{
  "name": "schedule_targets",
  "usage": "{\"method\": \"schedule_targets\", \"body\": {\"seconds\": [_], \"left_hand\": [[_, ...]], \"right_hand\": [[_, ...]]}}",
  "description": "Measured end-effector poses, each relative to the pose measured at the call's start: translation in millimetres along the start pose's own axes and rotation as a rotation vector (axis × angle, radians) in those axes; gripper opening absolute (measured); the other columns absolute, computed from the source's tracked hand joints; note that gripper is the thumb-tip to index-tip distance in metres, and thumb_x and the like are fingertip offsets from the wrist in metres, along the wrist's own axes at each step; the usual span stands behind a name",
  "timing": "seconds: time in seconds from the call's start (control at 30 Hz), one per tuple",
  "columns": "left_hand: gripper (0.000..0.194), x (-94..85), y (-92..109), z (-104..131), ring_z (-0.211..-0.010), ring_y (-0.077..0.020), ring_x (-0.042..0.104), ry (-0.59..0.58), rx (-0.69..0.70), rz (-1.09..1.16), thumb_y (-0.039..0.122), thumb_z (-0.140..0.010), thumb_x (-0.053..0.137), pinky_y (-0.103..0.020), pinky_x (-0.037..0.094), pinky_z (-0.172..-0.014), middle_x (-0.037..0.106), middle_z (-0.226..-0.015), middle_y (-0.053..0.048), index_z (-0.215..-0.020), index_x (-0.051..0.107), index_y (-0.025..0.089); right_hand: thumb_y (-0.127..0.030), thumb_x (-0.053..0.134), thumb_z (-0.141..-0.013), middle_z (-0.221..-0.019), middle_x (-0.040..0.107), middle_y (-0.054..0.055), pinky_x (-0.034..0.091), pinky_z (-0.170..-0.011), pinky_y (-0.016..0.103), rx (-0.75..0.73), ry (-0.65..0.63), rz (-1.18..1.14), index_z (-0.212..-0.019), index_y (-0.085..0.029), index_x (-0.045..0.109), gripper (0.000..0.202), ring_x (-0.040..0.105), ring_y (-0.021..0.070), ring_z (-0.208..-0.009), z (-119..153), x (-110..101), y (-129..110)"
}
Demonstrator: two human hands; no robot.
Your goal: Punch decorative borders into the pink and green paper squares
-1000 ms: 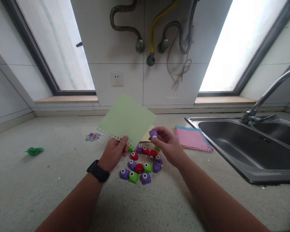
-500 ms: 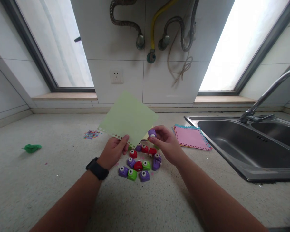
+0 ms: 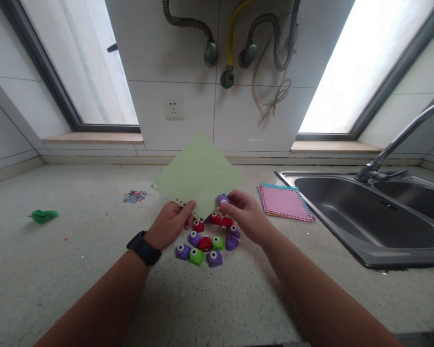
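A pale green sheet of paper [image 3: 202, 173] is tilted up above the counter, one corner pointing toward me. Small shapes are punched along its lower left edge. My left hand [image 3: 171, 219] pinches that edge between thumb and fingers. Between the fingertips of my right hand [image 3: 248, 214] is a purple craft punch [image 3: 223, 199], which meets the sheet's lower right edge; whether the paper sits in its slot I cannot tell. Below the sheet lie several more punches, among them a red punch [image 3: 205, 243], a green punch [image 3: 196, 256] and a purple punch [image 3: 214, 258].
A stack of coloured paper [image 3: 287, 202], pink on top with punched borders, lies beside the steel sink [image 3: 347, 212] on the right. Paper confetti [image 3: 134, 196] is heaped on the left of the counter, with a crumpled green item [image 3: 44, 216] farther left.
The green sheet has turned slightly and shifted right. My right hand has brought the purple punch left, up against the sheet's edge.
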State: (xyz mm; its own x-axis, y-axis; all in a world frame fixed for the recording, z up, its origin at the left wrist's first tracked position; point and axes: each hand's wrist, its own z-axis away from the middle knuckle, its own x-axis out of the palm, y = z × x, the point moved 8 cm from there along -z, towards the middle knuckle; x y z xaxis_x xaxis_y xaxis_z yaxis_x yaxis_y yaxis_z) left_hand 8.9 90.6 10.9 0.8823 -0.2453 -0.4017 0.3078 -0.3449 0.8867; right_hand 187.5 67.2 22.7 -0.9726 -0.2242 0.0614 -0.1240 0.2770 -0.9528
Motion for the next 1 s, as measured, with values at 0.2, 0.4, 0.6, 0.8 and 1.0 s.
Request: {"method": "schedule_targets", "body": {"seconds": [0.2, 0.4, 0.6, 0.8, 1.0], "left_hand": [[0.054, 1.3, 1.8, 1.2, -0.050, -0.0112, 0.049, 0.001, 0.012, 0.063, 0.052, -0.095, 0.046, -0.025, 0.038, -0.058, 0.053, -0.050, 0.003, -0.054, 0.053, 0.018], [0.053, 3.8, -0.7, 0.4, -0.050, -0.0110, 0.048, 0.007, 0.023, 0.094, 0.053, -0.095, 0.047, -0.026, 0.038, -0.056, 0.052, -0.051, 0.003, -0.056, 0.053, 0.018], [0.052, 8.0, 0.5, -0.9, -0.050, -0.0110, 0.047, 0.008, 0.015, 0.130, 0.054, -0.094, 0.048, -0.025, 0.038, -0.055, 0.052, -0.051, 0.003, -0.058, 0.053, 0.018], [0.050, 10.2, 3.5, 0.9, -0.049, -0.0109, 0.048, 0.016, 0.001, 0.168, 0.054, -0.093, 0.049, -0.025, 0.039, -0.054, 0.053, -0.051, 0.003, -0.059, 0.054, 0.018], [0.052, 11.9, 8.8, 2.2, -0.050, -0.0116, 0.051, -0.011, 0.011, 0.134, 0.052, -0.094, 0.049, -0.025, 0.040, -0.056, 0.057, -0.051, 0.001, -0.056, 0.054, 0.018]], "right_hand": [[-0.044, 0.066, -0.088, -0.073, 0.059, -0.001, 0.041, -0.058, 0.027, 0.084, -0.064, 0.028, -0.096, -0.020, 0.063, 0.026, 0.054, 0.0120, -0.063, 3.2, 10.7, 4.7], [-0.049, 0.064, -0.089, -0.071, 0.056, -0.003, 0.036, -0.052, 0.026, 0.171, -0.113, -0.008, -0.092, -0.021, 0.057, 0.029, 0.050, 0.0104, -0.056, 4.6, 20.1, 18.5], [-0.047, 0.064, -0.090, -0.071, 0.056, -0.002, 0.037, -0.054, 0.025, 0.214, -0.121, -0.067, -0.092, -0.020, 0.058, 0.028, 0.050, 0.0101, -0.057, 5.3, 23.7, 26.2], [-0.045, 0.065, -0.090, -0.071, 0.056, -0.002, 0.040, -0.057, 0.026, 0.227, -0.119, -0.085, -0.088, -0.019, 0.058, 0.027, 0.051, 0.0107, -0.059, 5.7, 25.4, 28.2], [-0.047, 0.068, -0.086, -0.071, 0.055, -0.002, 0.040, -0.055, 0.026, 0.235, -0.112, -0.070, -0.089, -0.020, 0.058, 0.029, 0.050, 0.0115, -0.059, 7.4, 28.1, 27.5]]}}
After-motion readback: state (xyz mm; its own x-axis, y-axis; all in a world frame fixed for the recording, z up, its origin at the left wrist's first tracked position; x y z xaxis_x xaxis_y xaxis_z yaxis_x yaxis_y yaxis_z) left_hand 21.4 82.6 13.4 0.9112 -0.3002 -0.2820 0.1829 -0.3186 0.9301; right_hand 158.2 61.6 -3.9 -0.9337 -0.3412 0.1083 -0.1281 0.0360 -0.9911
